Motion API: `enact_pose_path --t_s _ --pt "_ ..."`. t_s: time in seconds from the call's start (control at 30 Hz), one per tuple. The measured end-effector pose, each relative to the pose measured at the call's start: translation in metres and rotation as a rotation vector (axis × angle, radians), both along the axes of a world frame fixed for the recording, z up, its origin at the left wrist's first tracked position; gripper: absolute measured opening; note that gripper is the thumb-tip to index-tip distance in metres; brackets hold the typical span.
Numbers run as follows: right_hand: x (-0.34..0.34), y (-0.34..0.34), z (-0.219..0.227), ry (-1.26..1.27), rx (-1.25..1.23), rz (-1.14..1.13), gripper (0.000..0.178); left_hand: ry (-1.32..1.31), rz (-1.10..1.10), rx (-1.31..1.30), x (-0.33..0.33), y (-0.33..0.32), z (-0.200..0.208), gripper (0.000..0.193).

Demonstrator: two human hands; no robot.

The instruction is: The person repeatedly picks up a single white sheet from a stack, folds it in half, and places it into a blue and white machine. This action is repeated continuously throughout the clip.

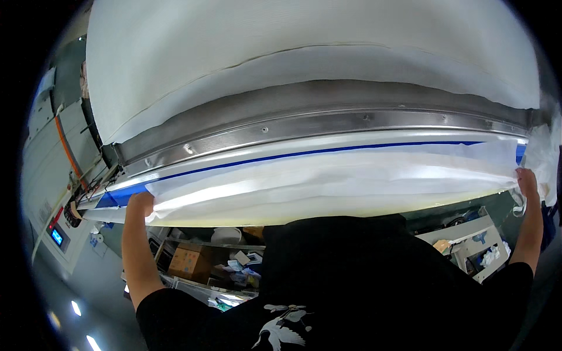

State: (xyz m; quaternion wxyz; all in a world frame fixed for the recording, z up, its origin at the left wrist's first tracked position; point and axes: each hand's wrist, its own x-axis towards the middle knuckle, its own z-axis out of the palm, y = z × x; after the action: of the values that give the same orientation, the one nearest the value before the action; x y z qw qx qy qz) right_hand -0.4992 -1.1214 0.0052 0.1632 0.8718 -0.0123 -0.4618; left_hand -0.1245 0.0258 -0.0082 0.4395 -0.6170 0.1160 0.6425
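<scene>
A white, cloth-like sheet (333, 178) is stretched from side to side in front of me, slightly wrinkled along its length. Its left end is gripped in my left hand (140, 203), whose fingers are closed and partly hidden by the sheet. At the far right, my right hand (527, 180) pinches the other end. Beneath the sheet a blue strip (275, 155) shows along its upper edge and at both ends. Just beyond runs a long metal bar (316, 124) with screws. Farther off, a large white sheet (316, 26) hangs with a curved lower edge.
On the left are an orange hose (65, 149) and a control panel with a lit blue screen (57, 236). Below lie a cardboard box (188, 261), a white bucket (227, 236) and a pale metal frame (459, 234). Clear plastic sheeting (545, 155) hangs at the right.
</scene>
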Motion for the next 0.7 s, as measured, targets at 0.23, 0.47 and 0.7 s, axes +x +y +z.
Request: enact_pose_path --t_s 0.23,0.47,0.7 --pt "0.020 -0.136 -0.017 -0.214 -0.004 0.344 0.020 -0.211 0.179 0.091 -0.079 0.105 -0.041 0.033" --pt "-0.062 -0.054 -0.043 0.170 0.002 0.071 0.014 -1.082 0.027 -0.399 0.031 0.023 0.020 0.028" --pt "0.087 0.176 -0.002 0.221 0.325 -0.049 0.027 -0.670 0.313 -1.699 -0.060 -0.305 -0.022 0.033"
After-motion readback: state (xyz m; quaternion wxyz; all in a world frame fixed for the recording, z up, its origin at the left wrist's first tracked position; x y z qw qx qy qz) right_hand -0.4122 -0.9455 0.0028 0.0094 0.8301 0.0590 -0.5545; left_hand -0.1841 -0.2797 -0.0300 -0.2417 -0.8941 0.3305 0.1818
